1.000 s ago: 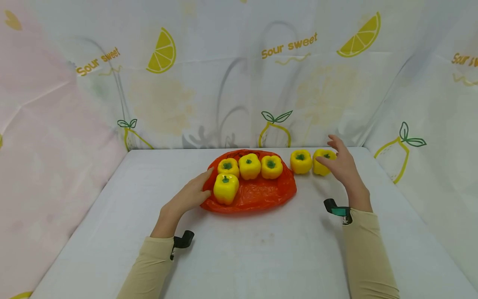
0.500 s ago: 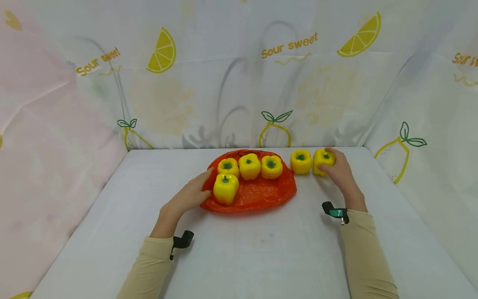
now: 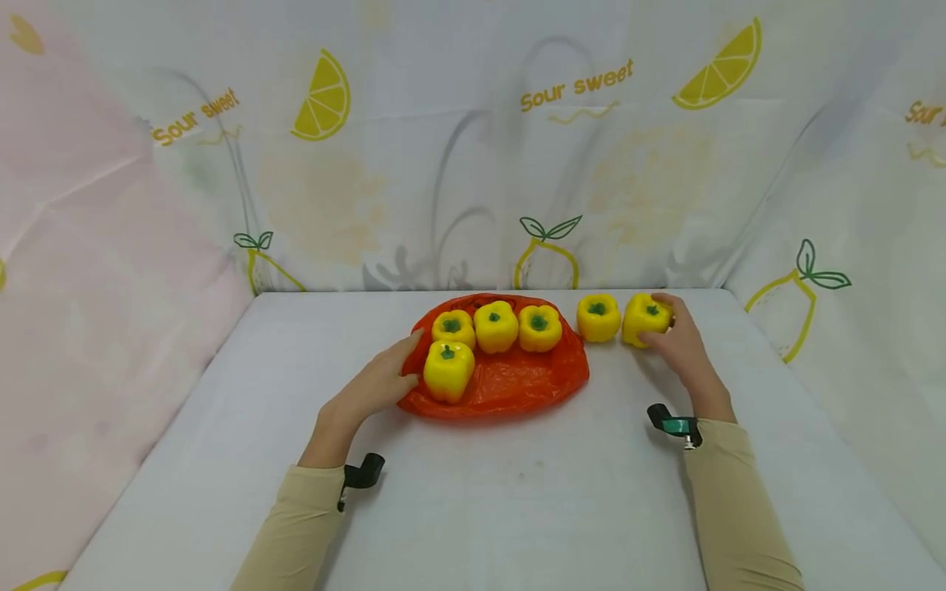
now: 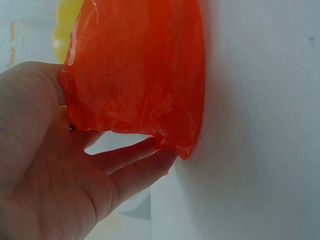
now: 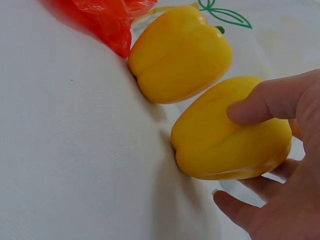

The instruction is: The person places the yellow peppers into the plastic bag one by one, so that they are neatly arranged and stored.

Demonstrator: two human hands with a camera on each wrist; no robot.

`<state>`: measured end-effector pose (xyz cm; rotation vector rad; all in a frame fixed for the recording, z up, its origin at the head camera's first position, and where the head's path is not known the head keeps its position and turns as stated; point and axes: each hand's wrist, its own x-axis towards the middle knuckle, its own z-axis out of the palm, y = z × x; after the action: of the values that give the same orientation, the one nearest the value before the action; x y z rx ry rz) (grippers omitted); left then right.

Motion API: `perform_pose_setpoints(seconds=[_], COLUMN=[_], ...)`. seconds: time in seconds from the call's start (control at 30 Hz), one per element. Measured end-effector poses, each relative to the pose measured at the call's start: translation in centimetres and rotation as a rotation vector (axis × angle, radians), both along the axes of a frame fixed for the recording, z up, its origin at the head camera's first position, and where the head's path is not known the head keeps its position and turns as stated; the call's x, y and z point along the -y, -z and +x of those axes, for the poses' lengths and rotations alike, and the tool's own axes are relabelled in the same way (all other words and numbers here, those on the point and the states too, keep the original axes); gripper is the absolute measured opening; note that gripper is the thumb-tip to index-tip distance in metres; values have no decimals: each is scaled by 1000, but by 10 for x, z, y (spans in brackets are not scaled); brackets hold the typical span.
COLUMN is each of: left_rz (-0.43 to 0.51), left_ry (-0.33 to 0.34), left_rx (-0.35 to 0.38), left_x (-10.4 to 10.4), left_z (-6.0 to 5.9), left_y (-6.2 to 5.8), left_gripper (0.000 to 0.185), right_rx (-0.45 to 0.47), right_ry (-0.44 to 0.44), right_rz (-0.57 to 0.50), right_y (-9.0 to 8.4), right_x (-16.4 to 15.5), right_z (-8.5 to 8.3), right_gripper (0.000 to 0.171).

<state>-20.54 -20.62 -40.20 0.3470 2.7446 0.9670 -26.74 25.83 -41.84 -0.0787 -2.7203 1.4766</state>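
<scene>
At the lower left of the head view, nearest the camera, the left hand [image 3: 377, 386] lies where it lay a second ago, at the left edge of the orange plastic bag [image 3: 517, 382] on the white worktop [image 3: 473, 492]. The left wrist view shows its thumb and fingers [image 4: 135, 160] taking the bag's crinkled edge [image 4: 140, 85] between them, so this hand holds the bag and has not shifted.

In the middle of the frame, four yellow peppers sit on the bag: one at the front [image 3: 447, 371], close by the left hand, and a row of three behind it [image 3: 496, 326]. None of them has moved.

At the right of the frame, further back, the change is plain. A second ago the right hand [image 3: 680, 341] hovered with its fingers spread above the farthest pepper; now it has come down and wraps it. The right wrist view shows a finger over the top of that rightmost pepper [image 5: 232, 132] and other fingers under its near side, so the hand grasps it. The pepper itself appears to rest on the worktop, off the bag, just beside its neighbour [image 3: 598, 318], though contact is hard to judge.

I judge that the reach is over and the grip made, with this pepper the one now in hand while the bag is held ready.
</scene>
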Motion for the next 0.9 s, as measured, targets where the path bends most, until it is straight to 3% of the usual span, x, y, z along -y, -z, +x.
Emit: perform_pose_setpoints(seconds=[0.4,0.9], left_rz=[-6,2], left_ry=[1,4], left_rx=[2,1], left_x=[1,1], left_z=[0,-1], left_y=[-1,1], left_gripper=[70,71], right_rx=[-28,-47], right_ry=[7,-53], right_rz=[26,39], right_y=[-8,-42], right_x=[-5,-2], right_z=[5,19], right_gripper=[77,79])
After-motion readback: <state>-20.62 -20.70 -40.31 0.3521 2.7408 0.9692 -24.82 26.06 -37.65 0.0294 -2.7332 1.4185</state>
